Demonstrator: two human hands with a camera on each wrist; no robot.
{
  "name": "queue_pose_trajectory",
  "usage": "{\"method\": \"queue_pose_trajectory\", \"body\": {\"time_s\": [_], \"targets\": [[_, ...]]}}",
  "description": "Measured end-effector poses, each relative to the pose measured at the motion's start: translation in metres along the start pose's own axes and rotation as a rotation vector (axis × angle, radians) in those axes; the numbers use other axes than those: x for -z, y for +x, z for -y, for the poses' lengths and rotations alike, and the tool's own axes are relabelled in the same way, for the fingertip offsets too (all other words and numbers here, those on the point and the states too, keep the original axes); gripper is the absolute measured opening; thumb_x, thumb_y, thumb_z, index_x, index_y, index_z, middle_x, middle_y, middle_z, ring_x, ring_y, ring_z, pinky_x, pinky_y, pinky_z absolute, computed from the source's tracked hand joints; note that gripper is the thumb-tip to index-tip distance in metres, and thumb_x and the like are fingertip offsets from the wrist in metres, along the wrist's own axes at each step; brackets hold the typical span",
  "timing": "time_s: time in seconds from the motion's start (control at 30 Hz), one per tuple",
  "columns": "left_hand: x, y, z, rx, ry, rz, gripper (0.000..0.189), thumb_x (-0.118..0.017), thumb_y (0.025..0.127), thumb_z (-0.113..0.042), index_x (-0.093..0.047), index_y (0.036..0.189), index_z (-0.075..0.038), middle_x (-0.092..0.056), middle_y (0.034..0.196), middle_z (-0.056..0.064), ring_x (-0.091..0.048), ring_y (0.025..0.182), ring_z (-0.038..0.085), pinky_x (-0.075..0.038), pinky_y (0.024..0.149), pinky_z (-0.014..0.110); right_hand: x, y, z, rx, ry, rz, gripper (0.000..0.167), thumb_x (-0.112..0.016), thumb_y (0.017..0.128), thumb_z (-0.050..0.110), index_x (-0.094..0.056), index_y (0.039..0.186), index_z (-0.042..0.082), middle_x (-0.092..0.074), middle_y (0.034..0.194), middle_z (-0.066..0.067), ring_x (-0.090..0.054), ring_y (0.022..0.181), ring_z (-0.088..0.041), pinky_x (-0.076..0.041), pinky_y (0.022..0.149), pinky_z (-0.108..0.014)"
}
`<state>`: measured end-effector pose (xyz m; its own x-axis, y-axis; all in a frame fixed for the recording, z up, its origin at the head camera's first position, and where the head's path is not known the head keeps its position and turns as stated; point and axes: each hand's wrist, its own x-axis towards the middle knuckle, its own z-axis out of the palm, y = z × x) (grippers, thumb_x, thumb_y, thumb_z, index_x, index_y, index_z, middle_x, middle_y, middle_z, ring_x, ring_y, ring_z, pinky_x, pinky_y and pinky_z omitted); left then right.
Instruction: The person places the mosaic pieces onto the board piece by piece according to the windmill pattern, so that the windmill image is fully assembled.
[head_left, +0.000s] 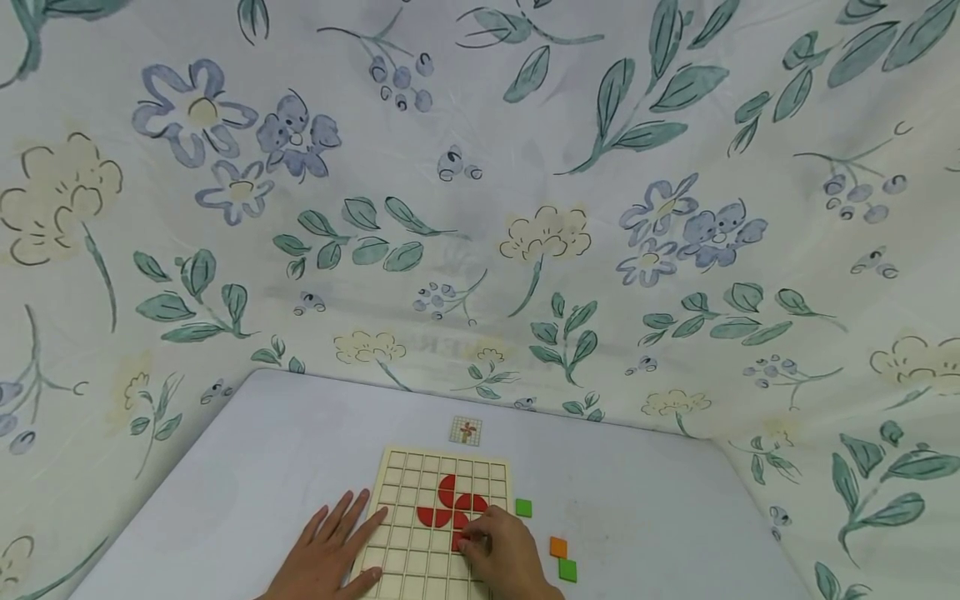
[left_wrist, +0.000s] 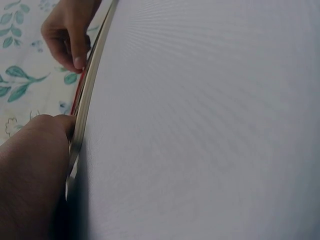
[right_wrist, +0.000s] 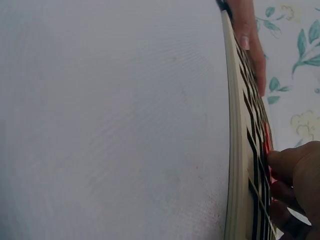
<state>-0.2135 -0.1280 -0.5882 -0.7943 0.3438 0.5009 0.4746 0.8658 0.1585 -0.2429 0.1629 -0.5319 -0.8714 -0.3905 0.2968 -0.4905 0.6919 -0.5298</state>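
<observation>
A pale wooden grid board (head_left: 408,539) lies on the white table, with several red quarter-round tiles (head_left: 447,490) set in a pinwheel near its middle. Over the board's right half, my right hand (head_left: 508,552) pinches a red tile (head_left: 456,542) between thumb and curled fingers, low at the grid just below the pinwheel. In the right wrist view the fingertips (right_wrist: 274,159) meet red at the board's surface. My left hand (head_left: 324,546) rests spread along the board's left edge, fingers straight, with the thumb and index finger reaching over the rim.
Right of the board lie a green tile (head_left: 523,507), an orange tile (head_left: 558,547) and another green tile (head_left: 567,571). Beyond the board's far edge is a small card (head_left: 466,431) with a gridded pinwheel picture. Flowered cloth (head_left: 420,250) hangs behind and around the table.
</observation>
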Motion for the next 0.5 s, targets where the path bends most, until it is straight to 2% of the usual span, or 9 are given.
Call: {"method": "queue_pose_trajectory", "body": {"time_s": [0.2, 0.5], "targets": [[-0.0030, -0.0004, 0.0016, -0.016, 0.003, -0.020, 0.072, -0.055, 0.089, -0.065, -0.050, 0.145, -0.020, -0.045, 0.149, 0.011, -0.003, 0.149, 0.011, 0.009, 0.114, 0.029, -0.0011, -0.0001, -0.0021, 0.006, -0.032, 0.023, 0.014, -0.082, 0.081, 0.030, -0.076, 0.085, 0.018, -0.053, 0.078, 0.018, -0.045, 0.065, 0.002, -0.043, 0.057, -0.019], [-0.0016, -0.0003, 0.0012, -0.005, -0.012, -0.009, 0.071, -0.055, 0.089, -0.065, -0.050, 0.144, -0.020, -0.046, 0.148, 0.012, -0.002, 0.148, 0.010, 0.010, 0.114, 0.028, 0.0011, 0.0000, 0.0001, -0.040, -0.022, 0.004, 0.015, -0.082, 0.081, 0.031, -0.075, 0.087, 0.019, -0.055, 0.078, 0.018, -0.048, 0.068, 0.001, -0.045, 0.060, -0.022]]}}
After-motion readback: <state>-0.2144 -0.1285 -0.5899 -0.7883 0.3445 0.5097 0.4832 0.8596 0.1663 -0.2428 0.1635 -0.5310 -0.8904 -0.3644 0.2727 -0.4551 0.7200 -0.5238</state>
